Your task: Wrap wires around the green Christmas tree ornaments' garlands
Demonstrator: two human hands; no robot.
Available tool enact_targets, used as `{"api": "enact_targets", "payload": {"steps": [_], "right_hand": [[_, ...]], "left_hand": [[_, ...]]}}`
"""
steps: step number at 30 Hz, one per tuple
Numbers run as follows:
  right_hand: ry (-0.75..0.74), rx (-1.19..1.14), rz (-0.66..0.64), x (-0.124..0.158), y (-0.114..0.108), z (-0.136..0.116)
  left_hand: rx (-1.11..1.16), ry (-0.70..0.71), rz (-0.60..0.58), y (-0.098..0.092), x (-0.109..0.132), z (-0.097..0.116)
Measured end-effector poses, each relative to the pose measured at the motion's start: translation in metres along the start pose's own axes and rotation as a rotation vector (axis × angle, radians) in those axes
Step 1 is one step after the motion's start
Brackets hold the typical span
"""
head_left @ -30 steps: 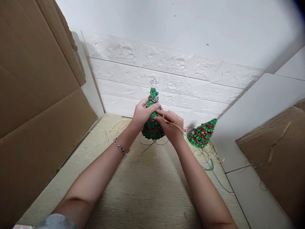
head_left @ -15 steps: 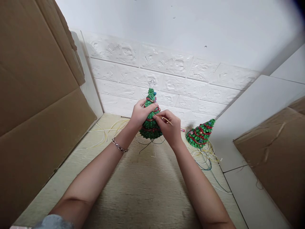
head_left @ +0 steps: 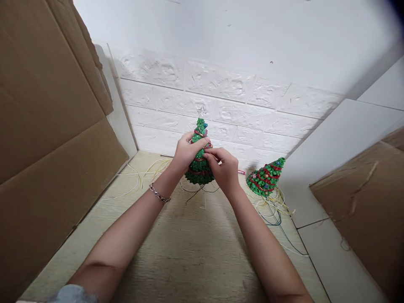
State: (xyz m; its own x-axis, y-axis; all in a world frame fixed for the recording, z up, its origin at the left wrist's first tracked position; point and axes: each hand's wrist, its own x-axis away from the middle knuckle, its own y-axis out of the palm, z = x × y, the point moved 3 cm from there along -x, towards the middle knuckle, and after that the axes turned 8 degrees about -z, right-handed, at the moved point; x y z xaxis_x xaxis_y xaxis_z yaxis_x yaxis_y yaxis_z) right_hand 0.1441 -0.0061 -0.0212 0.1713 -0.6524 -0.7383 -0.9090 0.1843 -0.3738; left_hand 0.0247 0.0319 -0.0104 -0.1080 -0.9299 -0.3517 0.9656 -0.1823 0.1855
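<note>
A small green Christmas tree [head_left: 200, 171] stands upright in the middle, with red garlands, small baubles and a clear star [head_left: 202, 111] on top. My left hand [head_left: 187, 150] is closed round its upper left side, the thumb lying across the front. Against the right side of the tree, my right hand [head_left: 224, 166] pinches with thumb and forefinger. Only a trace of the thin yellow wire between those fingertips shows; the rest is hidden by the hand. Dark wires [head_left: 195, 193] come out from under the tree's base.
A second decorated tree [head_left: 267, 176] leans at the right, over tangled yellow, white and green wires [head_left: 271, 208]. More yellow wires [head_left: 148, 172] lie on the left of the wooden tabletop [head_left: 176, 252]. Cardboard [head_left: 57, 126] walls the left side; a white brick-patterned wall [head_left: 217, 80] stands behind.
The thin yellow wire that stuck out from my right fingers is now mostly hidden by them. My right fingers have curled in slightly at the tree; my left hand keeps its hold.
</note>
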Motion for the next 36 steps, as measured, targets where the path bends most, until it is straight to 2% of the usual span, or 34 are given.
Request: {"api": "enact_targets", "payload": {"steps": [4,8,13,17,21,24,27,29,33,36], "right_hand": [[-0.001,-0.264,-0.044,0.002,0.003,0.001],[0.042,-0.280,-0.038,0.003,0.004,0.002],[0.254,-0.378,0.036,-0.002,0.004,0.010],[0.456,-0.528,-0.076,-0.006,0.003,0.017],[0.515,-0.546,-0.180,-0.008,0.000,0.020],[0.492,-0.512,-0.079,-0.009,-0.007,0.023],[0.471,-0.411,0.025,-0.010,-0.016,0.028],[0.470,-0.369,-0.044,-0.010,-0.019,0.031],[0.418,-0.462,-0.414,-0.007,-0.018,0.031],[0.395,-0.517,-0.595,-0.001,-0.016,0.027]], "left_hand": [[-0.032,0.006,0.016,-0.003,-0.001,-0.001],[-0.039,0.003,0.014,-0.005,-0.001,0.000],[-0.043,0.003,0.013,-0.001,0.001,0.002],[-0.071,0.001,0.003,0.002,0.003,0.003],[-0.110,0.009,0.012,0.002,0.003,0.003],[-0.074,-0.020,-0.019,0.002,0.003,0.002],[0.037,-0.108,-0.134,0.003,0.004,0.001],[0.108,-0.143,-0.211,0.002,0.003,0.001],[0.197,-0.145,-0.265,-0.004,0.000,0.002],[0.256,-0.152,-0.302,-0.009,0.000,0.001]]}}
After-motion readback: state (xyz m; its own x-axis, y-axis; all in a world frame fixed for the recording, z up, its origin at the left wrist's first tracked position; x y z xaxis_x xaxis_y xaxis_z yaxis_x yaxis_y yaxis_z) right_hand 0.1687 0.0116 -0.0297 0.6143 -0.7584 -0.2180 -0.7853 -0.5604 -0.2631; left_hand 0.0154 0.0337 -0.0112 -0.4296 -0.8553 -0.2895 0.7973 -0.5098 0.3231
